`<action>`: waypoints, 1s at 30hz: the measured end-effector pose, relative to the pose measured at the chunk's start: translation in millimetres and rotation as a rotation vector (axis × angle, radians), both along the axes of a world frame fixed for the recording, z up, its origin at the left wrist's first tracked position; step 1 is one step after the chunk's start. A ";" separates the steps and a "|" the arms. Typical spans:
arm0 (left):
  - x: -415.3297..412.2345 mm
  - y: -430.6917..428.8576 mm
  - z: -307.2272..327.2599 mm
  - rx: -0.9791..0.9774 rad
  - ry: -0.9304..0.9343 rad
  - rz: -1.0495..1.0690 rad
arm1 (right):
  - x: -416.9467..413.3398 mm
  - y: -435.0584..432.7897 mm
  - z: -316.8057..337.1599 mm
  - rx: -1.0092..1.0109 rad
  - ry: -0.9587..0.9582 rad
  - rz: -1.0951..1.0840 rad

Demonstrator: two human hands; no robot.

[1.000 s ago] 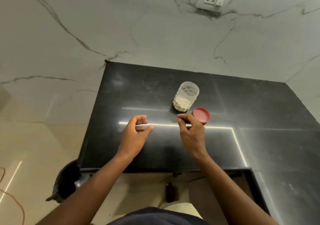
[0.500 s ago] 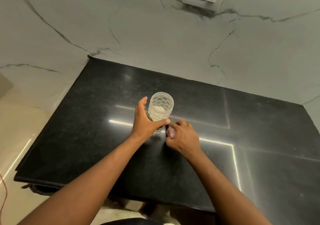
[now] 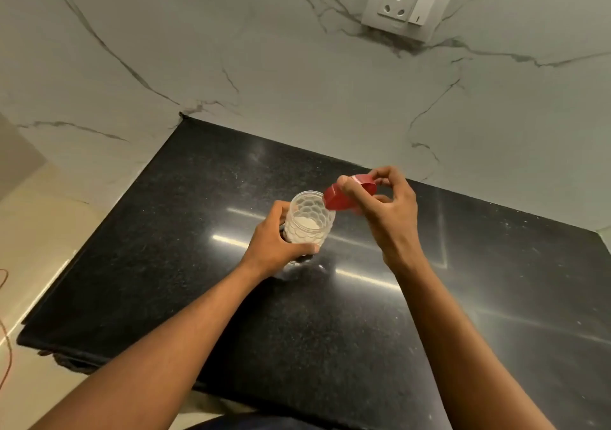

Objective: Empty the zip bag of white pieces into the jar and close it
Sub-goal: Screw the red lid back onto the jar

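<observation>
Already filled with white pieces (image 3: pixel 305 223): clear dimpled plastic jar (image 3: pixel 322 229), clasped by left grip (image 3: pixel 272 242). Left to fit: round red plastic lid (image 3: pixel 337 198), pinched in right grip (image 3: pixel 390 208) at two o'clock.

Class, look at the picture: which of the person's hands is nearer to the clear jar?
Left. The left hand wraps round the jar, touching it. The right hand is up beside the jar's mouth, holding the red lid.

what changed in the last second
The left hand took hold of the jar, which stood free before. The right hand picked the red lid up off the counter and raised it, tilted, beside the jar's mouth. The jar stays open, white pieces inside.
</observation>
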State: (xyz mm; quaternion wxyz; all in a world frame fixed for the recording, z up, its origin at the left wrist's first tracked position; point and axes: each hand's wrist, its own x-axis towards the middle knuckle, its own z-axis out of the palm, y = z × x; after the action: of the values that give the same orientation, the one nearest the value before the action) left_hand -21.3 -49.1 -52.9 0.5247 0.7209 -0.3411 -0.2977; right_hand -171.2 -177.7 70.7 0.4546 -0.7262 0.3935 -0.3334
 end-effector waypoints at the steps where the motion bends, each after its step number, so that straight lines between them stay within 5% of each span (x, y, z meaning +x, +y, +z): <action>1: 0.8 0.2 -0.4 -0.001 -0.008 -0.004 | 6.8 0.0 -0.6 -0.064 0.004 0.019; 6: 3.2 -1.7 -7.2 -0.009 -0.021 -0.001 | 18.3 11.3 -28.8 -0.393 0.339 0.277; 18: 4.4 -2.2 -7.9 0.004 -0.059 0.004 | 48.3 -13.2 2.4 -0.474 0.807 0.693; 26: 4.0 -0.8 -6.7 0.014 -0.063 0.008 | 79.6 4.9 5.8 -0.880 1.202 0.396; 30: 5.3 -1.3 -8.0 0.022 -0.075 -0.003 | 70.6 -5.8 7.3 -0.790 1.078 0.487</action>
State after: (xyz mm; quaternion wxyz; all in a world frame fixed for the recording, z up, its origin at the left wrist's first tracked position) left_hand -16.0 -50.4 -60.9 0.5034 0.7367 -0.3583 -0.2749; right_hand -100.5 -183.5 78.0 -0.0392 -0.9678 0.2399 0.0656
